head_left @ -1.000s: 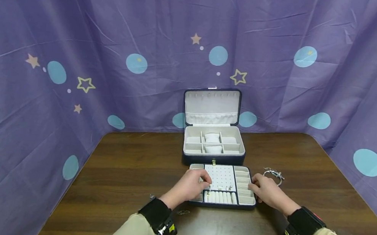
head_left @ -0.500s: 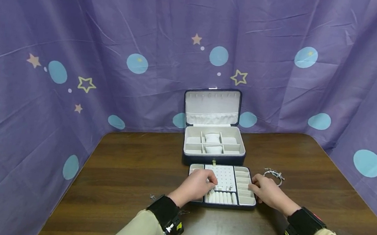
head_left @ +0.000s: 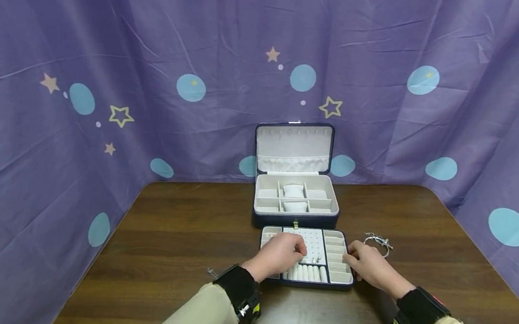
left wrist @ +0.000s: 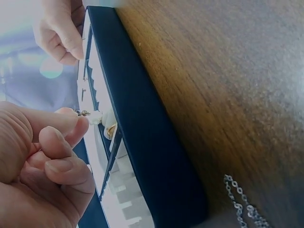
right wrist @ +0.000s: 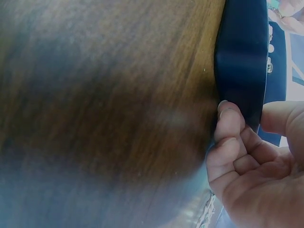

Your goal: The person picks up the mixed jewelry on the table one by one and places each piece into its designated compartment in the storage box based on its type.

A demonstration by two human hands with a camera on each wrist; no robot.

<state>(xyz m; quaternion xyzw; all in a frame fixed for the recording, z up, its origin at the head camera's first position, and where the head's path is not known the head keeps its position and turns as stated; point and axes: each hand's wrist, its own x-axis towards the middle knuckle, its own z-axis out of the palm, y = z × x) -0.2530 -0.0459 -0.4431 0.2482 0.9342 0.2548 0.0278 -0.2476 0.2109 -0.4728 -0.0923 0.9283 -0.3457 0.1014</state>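
Note:
My left hand point(head_left: 280, 251) is over the pegboard part of a navy jewelry tray point(head_left: 337, 285). In the left wrist view its thumb and index finger pinch a small earring point(left wrist: 83, 113) with a metallic end. Other small earrings point(head_left: 316, 260) sit in the white pegboard point(head_left: 312, 241). Below that lie white ring rolls point(head_left: 307, 273), with a gold ring point(left wrist: 111, 130) among them in the left wrist view. My right hand point(head_left: 372, 263) holds the tray's right side, thumb over the rim and fingers curled against the outer wall point(right wrist: 241, 80).
Behind the tray stands an open navy jewelry box point(head_left: 293, 222) with white compartments and cushions, its lid raised. Silver bracelets point(head_left: 378, 242) lie on the wooden table point(head_left: 186, 228) to the right. A silver chain point(left wrist: 237, 202) lies near the tray's front left corner.
My left hand has shifted to the right over the pegboard, still pinching the earring. The right hand has stayed on the tray's edge.

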